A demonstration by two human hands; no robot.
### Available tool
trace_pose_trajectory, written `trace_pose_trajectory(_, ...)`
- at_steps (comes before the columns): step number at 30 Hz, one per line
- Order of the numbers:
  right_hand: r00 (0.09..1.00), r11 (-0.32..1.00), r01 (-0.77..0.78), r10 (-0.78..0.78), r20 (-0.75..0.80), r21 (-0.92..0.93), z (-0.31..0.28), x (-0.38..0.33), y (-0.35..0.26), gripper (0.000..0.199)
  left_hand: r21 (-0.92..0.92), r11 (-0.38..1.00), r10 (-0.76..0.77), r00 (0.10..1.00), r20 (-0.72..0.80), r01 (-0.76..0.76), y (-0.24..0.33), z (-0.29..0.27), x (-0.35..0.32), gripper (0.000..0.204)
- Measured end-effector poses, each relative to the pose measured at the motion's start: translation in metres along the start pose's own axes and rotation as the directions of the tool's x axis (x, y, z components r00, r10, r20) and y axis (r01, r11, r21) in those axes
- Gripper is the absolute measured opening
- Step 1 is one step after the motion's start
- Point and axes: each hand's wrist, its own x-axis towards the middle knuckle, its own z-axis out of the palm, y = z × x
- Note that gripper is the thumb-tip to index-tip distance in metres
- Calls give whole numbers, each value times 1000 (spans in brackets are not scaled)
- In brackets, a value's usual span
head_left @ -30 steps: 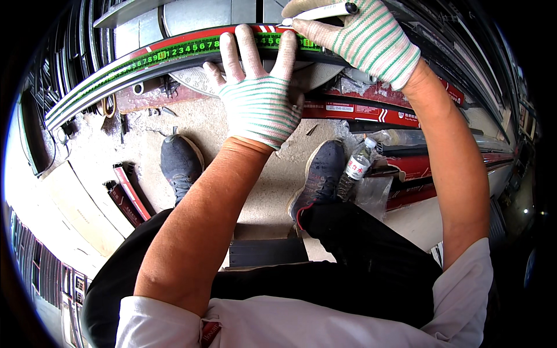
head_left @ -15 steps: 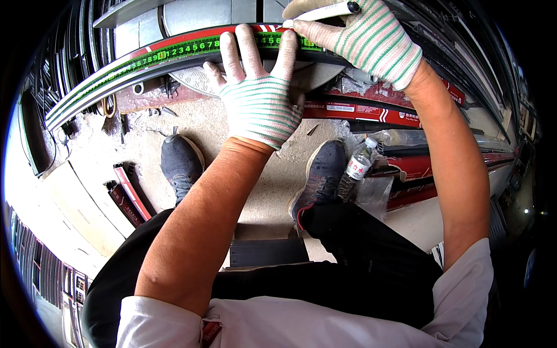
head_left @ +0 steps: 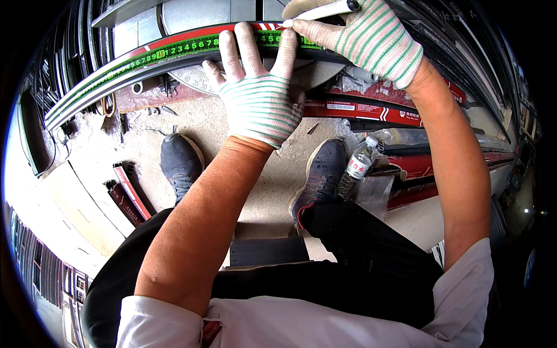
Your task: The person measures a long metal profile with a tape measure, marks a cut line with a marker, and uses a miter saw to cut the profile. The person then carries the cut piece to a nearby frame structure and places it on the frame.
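My left hand (head_left: 255, 101), in a white glove with green stripes, lies with its fingers spread across a bright green tape measure (head_left: 191, 45). The tape runs along a long dark profile bar (head_left: 127, 82) with a red strip on its upper face; both look curved here. Farther right, my gloved right hand (head_left: 377, 46) pinches a white marker pen (head_left: 328, 11) with a black end. The pen's pale tip meets the red strip just beyond my left fingertips. Beneath the bar, a round metal plate with an angle scale (head_left: 194, 80) shows in part.
Dark profiles (head_left: 75, 52) are stacked at the far left, with more (head_left: 481, 75) at the right. Red-wrapped bars (head_left: 371, 111) lie past my right shoe (head_left: 325, 168), near a clear water bottle (head_left: 361, 159). Short red offcuts (head_left: 130, 188) lie left of my left shoe (head_left: 181, 162).
Almost nothing differs. Both hands keep their places on the bar, and the pen tip stays at the red strip; the whole view has shifted very slightly.
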Motion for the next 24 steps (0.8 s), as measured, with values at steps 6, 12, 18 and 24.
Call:
trace_pose_trajectory(6, 999, 999, 49, -49, 3, -5, 1, 0, 5, 18, 5, 1000, -2, 1000, 12, 2, -1, 2, 0, 102)
trace_pose_trajectory(12, 999, 999, -32, 32, -7, -36, 1, 4, -4, 16, 9, 1000, -6, 1000, 6, 6, -1, 0, 0, 101)
trace_pose_trajectory(18, 950, 972, 230, -236, -203, -53, 9, 2, 23, 13, 12, 1000, -6, 1000, 15, 6, -1, 2, -1, 101)
trace_pose_trajectory(24, 880, 904, 364, -255, -402, 225, 10, -12, 25, 22, -1, 1000, 12, 1000, 0, -12, 0, -1, -1, 101)
